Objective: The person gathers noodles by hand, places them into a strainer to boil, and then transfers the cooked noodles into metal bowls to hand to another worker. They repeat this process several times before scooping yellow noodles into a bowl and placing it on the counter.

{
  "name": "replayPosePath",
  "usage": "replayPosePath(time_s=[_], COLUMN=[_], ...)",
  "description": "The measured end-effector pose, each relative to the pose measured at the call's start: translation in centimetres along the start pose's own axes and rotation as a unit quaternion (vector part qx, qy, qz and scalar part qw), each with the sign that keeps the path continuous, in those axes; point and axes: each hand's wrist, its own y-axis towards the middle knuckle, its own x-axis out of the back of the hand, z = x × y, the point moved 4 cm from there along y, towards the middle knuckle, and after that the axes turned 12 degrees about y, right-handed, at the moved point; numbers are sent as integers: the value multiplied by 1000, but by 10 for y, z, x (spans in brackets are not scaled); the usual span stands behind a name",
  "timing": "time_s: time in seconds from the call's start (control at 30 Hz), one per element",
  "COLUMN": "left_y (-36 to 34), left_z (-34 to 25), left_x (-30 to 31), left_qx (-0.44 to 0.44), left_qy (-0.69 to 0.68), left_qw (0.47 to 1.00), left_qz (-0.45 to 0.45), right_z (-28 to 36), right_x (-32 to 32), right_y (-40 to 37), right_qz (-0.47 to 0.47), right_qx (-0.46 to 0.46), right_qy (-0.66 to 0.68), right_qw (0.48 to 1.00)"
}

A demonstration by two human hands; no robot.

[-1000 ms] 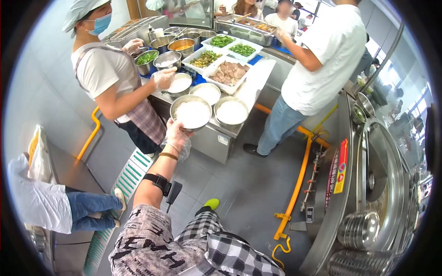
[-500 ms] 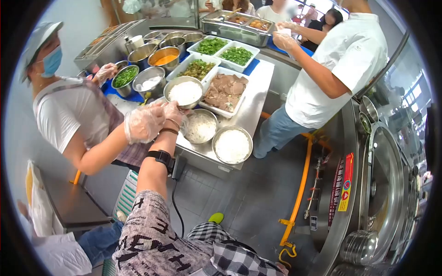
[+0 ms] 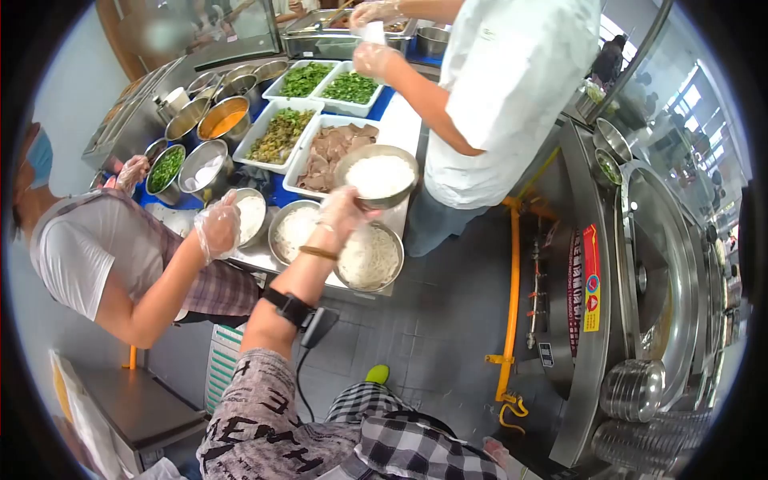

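Note:
My left hand [image 3: 342, 212], in a clear plastic glove, grips the near rim of a metal bowl [image 3: 378, 174] of white noodles. That bowl is tilted and overlaps the white tray of sliced meat [image 3: 322, 164] in this view. Below my hand, two more metal bowls of white noodles, a left one [image 3: 294, 232] and a right one [image 3: 370, 260], sit at the counter's near edge. To their left is another noodle bowl [image 3: 250, 214], with a co-worker's gloved hand [image 3: 218, 226] at its rim. My right hand [image 3: 498, 454] shows only as a gloved piece low in the picture, its fingers unclear.
White trays of chopped greens [image 3: 348, 90] and pickled vegetables [image 3: 278, 136] fill the counter, beside metal pots, one holding orange sauce [image 3: 224, 118]. A second co-worker [image 3: 512, 88] stands close on the right. A yellow pipe [image 3: 512, 296] runs along the stove.
My left hand has moved right, away from the left co-worker. A noodle bowl now sits by that co-worker's hand, while my hand holds a bowl further right. The view has turned.

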Motion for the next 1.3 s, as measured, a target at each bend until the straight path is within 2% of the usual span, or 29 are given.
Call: replayPosePath(time_s=[0.03,0.13,0.2,0.23,0.3,0.4,0.53,0.67,0.73,0.77,0.8,0.83,0.87,0.9,0.97,1.13,1.23,1.3], left_y=[-4,55,85,81,55,57,74,99,134,177,239,177,119,104,99,182,221,235], left_z=[10,66,97,95,85,89,96,101,112,124,149,116,89,77,62,62,53,47], left_x=[-23,-46,-52,-64,-74,-72,-55,-39,-18,5,36,-1,-41,-55,-71,-67,-75,-82], left_qx=[3,29,28,28,-11,-21,-31,-15,-25,-69,-150,-51,13,25,32,-8,-35,-57], left_qy=[-3,-31,-95,-96,-108,-112,-88,-47,71,273,484,218,-3,-48,-95,-95,-99,-68], left_qw=[999,999,989,990,955,937,943,968,980,950,857,968,987,984,978,981,991,993], left_qz=[-44,-17,-106,-103,-277,-331,-319,-246,-185,-137,-95,-115,-159,-169,-183,-170,-88,-78], right_z=[-1,-7,-11,-14,-19,-22,-23,-26,-28,-28,-29,-29,-31,-30,-28,-20,-14,-5], right_x=[-2,-2,-3,-3,-4,-5,-6,-9,-11,-11,-12,-13,-14,-14,-17,-23,-27,-29], right_y=[-1,-6,-7,-7,-8,-9,-7,-8,-8,-8,-8,-7,-7,-6,-1,12,19,30], right_qz=[-3,-9,-11,-12,-14,-19,-28,-34,-34,-36,-37,-39,-41,-41,-46,-57,-59,-66], right_qx=[-4,-8,-12,-14,-21,-29,-36,-39,-38,-37,-36,-36,-36,-35,-36,-58,-71,-84], right_qy=[3,12,14,18,22,31,48,65,72,75,79,82,84,84,86,79,66,71], right_qw=[1000,1000,1000,1000,999,999,998,997,996,996,996,995,995,995,995,994,993,992])
